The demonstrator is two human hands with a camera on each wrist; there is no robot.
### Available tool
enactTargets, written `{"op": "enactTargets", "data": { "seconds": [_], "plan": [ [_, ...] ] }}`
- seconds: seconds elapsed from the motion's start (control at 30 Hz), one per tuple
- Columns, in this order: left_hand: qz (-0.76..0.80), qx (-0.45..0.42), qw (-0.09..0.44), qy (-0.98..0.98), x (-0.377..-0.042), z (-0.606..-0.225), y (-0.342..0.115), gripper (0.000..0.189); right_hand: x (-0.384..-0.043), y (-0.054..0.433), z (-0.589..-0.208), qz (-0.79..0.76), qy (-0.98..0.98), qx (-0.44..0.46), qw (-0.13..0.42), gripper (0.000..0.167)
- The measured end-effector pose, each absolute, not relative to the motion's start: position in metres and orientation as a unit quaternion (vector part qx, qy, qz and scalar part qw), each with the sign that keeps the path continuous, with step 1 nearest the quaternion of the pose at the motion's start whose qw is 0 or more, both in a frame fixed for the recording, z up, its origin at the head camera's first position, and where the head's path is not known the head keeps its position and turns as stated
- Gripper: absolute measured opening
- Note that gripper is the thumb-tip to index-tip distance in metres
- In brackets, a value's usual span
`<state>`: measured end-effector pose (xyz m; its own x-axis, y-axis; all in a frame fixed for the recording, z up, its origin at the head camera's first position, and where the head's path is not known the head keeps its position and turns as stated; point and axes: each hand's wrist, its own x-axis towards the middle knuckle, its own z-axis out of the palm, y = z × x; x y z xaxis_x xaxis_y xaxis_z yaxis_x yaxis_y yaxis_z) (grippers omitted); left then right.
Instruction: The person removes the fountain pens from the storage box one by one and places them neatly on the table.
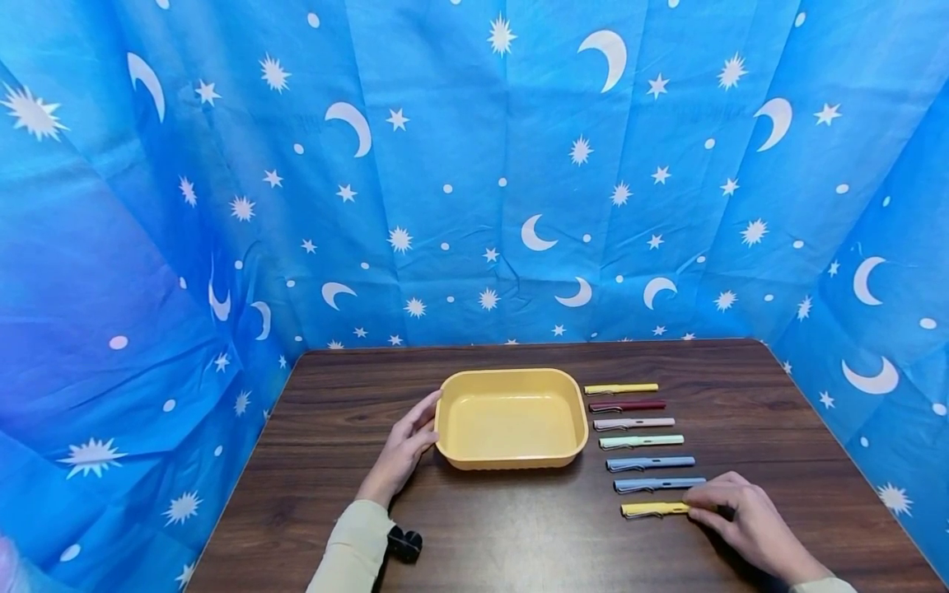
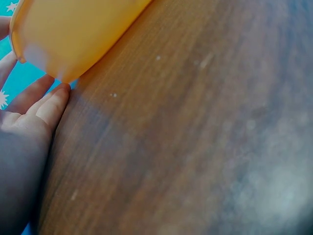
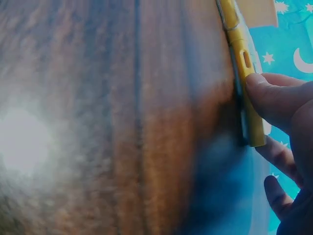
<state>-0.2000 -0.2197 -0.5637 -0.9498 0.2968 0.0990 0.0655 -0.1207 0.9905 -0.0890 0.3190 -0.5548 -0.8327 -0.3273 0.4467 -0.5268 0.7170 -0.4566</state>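
A yellow tray with rounded corners stands on the table. My left hand rests against its left end; in the left wrist view, loosely extended fingers touch the outer wall. To the right of the tray, several capped pens lie in a column, clips facing left. At the near end of that column is a yellow pen. My right hand pinches its right end between thumb and fingers. In the right wrist view, the thumb presses on the barrel, and the pen appears to lie along the tabletop.
Beyond the held pen lie two blue pens, a mint green pen, a pink pen, a dark red pen and another yellow pen. A blue curtain with moons and stars hangs behind the wooden table.
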Motion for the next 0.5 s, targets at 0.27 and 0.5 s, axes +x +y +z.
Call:
{"op": "enactTargets", "data": {
  "seconds": [0.27, 0.5],
  "plan": [
    [0.74, 0.145, 0.078, 0.653, -0.2, -0.566, -0.219, 0.073, -0.092, 0.31, -0.539, 0.283, -0.925, 0.177, 0.183, 0.027],
    [0.737, 0.144, 0.072, 0.656, -0.2, -0.566, -0.22, 0.072, -0.105, 0.293, -0.521, 0.278, -0.93, 0.135, 0.201, 0.039]
  ]
}}
